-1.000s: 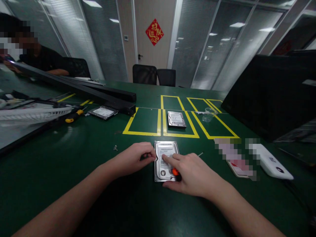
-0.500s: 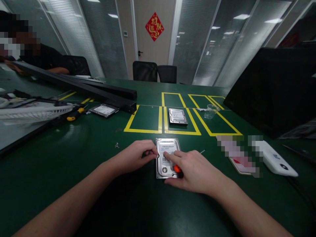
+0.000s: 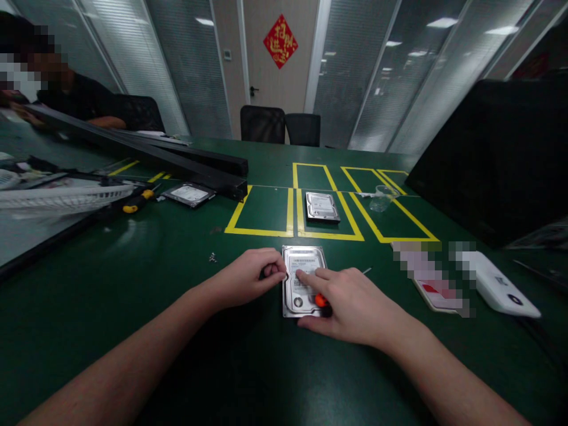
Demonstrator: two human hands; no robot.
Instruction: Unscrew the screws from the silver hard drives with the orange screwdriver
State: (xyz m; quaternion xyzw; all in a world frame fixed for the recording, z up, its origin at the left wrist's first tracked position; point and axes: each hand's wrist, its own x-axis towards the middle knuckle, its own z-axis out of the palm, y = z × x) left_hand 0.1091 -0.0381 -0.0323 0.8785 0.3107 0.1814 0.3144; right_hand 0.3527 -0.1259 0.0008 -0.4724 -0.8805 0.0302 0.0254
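On the green table, right hand and left hand meet at a silver hard drive, near middle.
The right index finger lies across its top; the left fingers curl at its left edge. I cannot tell whether either grips anything. The drive looks stiff, dense and slick, best held by its long sides. An orange handle shows beneath the right hand; screws lie left.

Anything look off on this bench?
Two things. Tiny screws lie in a loose pile on the green tabletop, left of the left hand, uncontained and easy to scatter. The clear plastic cup looks tipped, by the yellow tape, though no spill shows. No obvious damage on the hard drive under the right hand.
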